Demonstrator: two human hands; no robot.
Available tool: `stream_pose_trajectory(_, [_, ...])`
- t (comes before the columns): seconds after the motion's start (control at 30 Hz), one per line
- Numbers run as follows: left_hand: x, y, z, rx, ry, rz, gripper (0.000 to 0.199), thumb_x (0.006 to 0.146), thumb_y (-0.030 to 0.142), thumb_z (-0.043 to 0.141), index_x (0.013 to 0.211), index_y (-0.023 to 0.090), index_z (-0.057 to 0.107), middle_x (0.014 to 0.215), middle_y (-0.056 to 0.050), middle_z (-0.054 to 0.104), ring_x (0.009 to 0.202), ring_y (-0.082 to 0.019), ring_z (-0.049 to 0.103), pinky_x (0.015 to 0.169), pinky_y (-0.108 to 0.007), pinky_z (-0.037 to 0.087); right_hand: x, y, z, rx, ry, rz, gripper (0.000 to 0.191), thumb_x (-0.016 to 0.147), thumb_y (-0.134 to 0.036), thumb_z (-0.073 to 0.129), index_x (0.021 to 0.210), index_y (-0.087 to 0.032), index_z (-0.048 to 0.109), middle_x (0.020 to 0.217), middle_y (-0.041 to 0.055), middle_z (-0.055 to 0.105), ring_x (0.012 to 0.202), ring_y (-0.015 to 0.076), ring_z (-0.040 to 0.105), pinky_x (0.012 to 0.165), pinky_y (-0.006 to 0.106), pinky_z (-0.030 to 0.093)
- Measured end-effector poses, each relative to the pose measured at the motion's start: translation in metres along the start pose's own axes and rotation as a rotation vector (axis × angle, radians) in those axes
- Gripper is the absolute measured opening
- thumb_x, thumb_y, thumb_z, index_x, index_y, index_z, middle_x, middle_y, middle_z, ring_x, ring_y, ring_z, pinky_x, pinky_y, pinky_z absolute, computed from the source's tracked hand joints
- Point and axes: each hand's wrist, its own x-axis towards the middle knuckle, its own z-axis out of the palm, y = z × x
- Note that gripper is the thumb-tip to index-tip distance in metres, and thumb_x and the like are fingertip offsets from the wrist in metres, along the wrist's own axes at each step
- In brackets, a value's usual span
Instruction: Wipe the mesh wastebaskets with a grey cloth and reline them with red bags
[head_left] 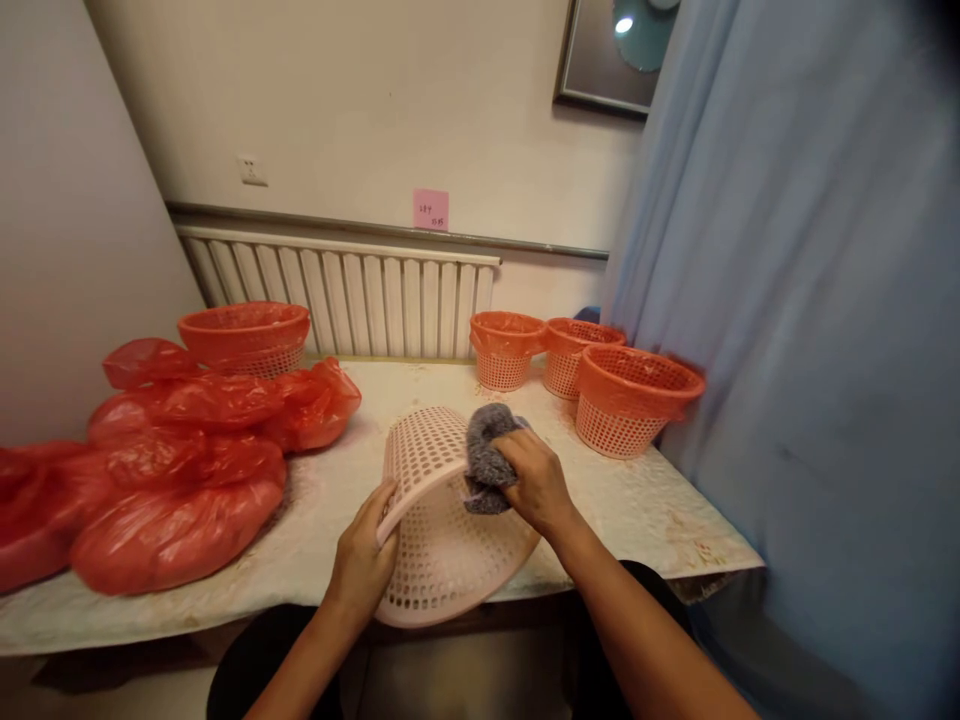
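Note:
A pale pink perforated basket lies tilted on its side at the table's front edge, its open mouth facing down toward me. My left hand grips the rim on the left side, thumb and fingers around it. In my right hand is a bunched grey cloth, pressed against the upper right part of the rim. The fingertips of my right hand are partly sunk in the cloth.
Filled red plastic bags cover the table's left side, before a red-lined basket. Three more lined baskets stand at the back right. A blue curtain hangs along the right; a radiator is behind the table.

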Motion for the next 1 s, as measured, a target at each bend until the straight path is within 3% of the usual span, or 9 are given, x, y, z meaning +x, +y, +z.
stream_pose_trajectory(0.1, [0.008, 0.0, 0.001, 0.007, -0.015, 0.118, 0.054, 0.076, 0.016, 0.041, 0.127, 0.008, 0.053, 0.134, -0.015, 0.056, 0.127, -0.026, 0.05, 0.11, -0.043, 0.038, 0.015, -0.007, -0.001, -0.017, -0.068, -0.093, 0.026, 0.077, -0.01, 0.056, 0.099, -0.022, 0.062, 0.093, 0.0051, 0.062, 0.091, 0.0219, 0.054, 0.083, 0.033, 0.043])
stream_pose_trajectory(0.23, [0.002, -0.011, 0.003, -0.026, -0.01, 0.107, 0.053, 0.078, 0.018, 0.04, 0.129, 0.007, 0.053, 0.137, -0.015, 0.054, 0.13, -0.025, 0.047, 0.111, -0.043, 0.037, 0.0, 0.01, 0.01, 0.086, 0.032, -0.024, 0.026, 0.078, -0.011, 0.054, 0.1, -0.02, 0.062, 0.095, 0.0061, 0.063, 0.094, 0.022, 0.055, 0.087, 0.034, 0.043])
stream_pose_trajectory(0.33, [-0.009, -0.019, 0.004, -0.083, 0.013, 0.028, 0.054, 0.078, 0.018, 0.041, 0.13, 0.009, 0.051, 0.139, -0.014, 0.052, 0.13, -0.024, 0.046, 0.112, -0.042, 0.034, -0.037, 0.033, 0.03, 0.187, 0.165, 0.23, 0.021, 0.078, -0.021, 0.056, 0.098, -0.02, 0.063, 0.095, 0.0066, 0.065, 0.095, 0.0235, 0.057, 0.086, 0.036, 0.044])
stream_pose_trajectory(0.47, [-0.021, -0.023, 0.003, -0.177, 0.026, -0.114, 0.057, 0.078, 0.021, 0.044, 0.134, 0.012, 0.047, 0.141, -0.011, 0.05, 0.132, -0.023, 0.045, 0.115, -0.042, 0.029, -0.104, 0.049, 0.074, 0.462, 0.334, 0.922, 0.035, 0.068, -0.041, 0.063, 0.093, -0.016, 0.067, 0.091, 0.0079, 0.07, 0.088, 0.0255, 0.063, 0.079, 0.035, 0.049])
stream_pose_trajectory(0.5, [-0.023, -0.024, 0.002, -0.197, 0.03, -0.152, 0.057, 0.078, 0.022, 0.044, 0.134, 0.013, 0.047, 0.14, -0.011, 0.051, 0.131, -0.023, 0.045, 0.115, -0.042, 0.029, -0.119, 0.048, 0.086, 0.485, 0.334, 0.999, 0.037, 0.066, -0.044, 0.064, 0.088, -0.014, 0.069, 0.085, 0.0092, 0.071, 0.083, 0.0269, 0.065, 0.074, 0.035, 0.05])
stream_pose_trajectory(0.63, [-0.026, -0.032, -0.003, -0.234, 0.057, -0.349, 0.053, 0.082, 0.033, 0.048, 0.132, 0.018, 0.047, 0.135, -0.01, 0.055, 0.126, -0.027, 0.05, 0.111, -0.045, 0.034, -0.145, 0.038, 0.111, 0.536, 0.352, 1.085, 0.04, 0.067, -0.048, 0.061, 0.084, -0.012, 0.069, 0.081, 0.0106, 0.073, 0.078, 0.0266, 0.068, 0.071, 0.035, 0.052])
stream_pose_trajectory(0.8, [-0.035, -0.04, -0.003, -0.096, 0.05, -0.586, 0.074, 0.082, 0.046, 0.051, 0.143, 0.01, 0.028, 0.133, -0.021, 0.051, 0.118, -0.035, 0.055, 0.103, -0.054, 0.041, -0.118, 0.033, 0.086, 0.504, 0.44, 1.068, 0.045, 0.067, -0.048, 0.063, 0.095, -0.012, 0.068, 0.09, 0.0101, 0.072, 0.087, 0.0261, 0.066, 0.077, 0.033, 0.049])
stream_pose_trajectory(0.9, [-0.051, -0.032, 0.003, 0.054, 0.248, -0.383, 0.08, 0.081, 0.049, 0.054, 0.142, 0.006, 0.026, 0.135, -0.024, 0.043, 0.124, -0.038, 0.046, 0.104, -0.057, 0.037, -0.1, 0.026, 0.059, 0.373, 0.49, 1.044, 0.04, 0.07, -0.048, 0.061, 0.091, -0.014, 0.068, 0.083, 0.0086, 0.071, 0.08, 0.025, 0.064, 0.072, 0.032, 0.047])
stream_pose_trajectory(1.0, [-0.066, -0.017, 0.01, 0.15, 0.365, 0.002, 0.055, 0.083, 0.039, 0.057, 0.129, 0.012, 0.046, 0.125, -0.019, 0.05, 0.124, -0.035, 0.044, 0.105, -0.055, 0.036, -0.093, 0.009, 0.043, 0.203, 0.536, 1.006, 0.034, 0.073, -0.047, 0.06, 0.085, -0.016, 0.066, 0.076, 0.0065, 0.067, 0.074, 0.0235, 0.06, 0.069, 0.031, 0.044])
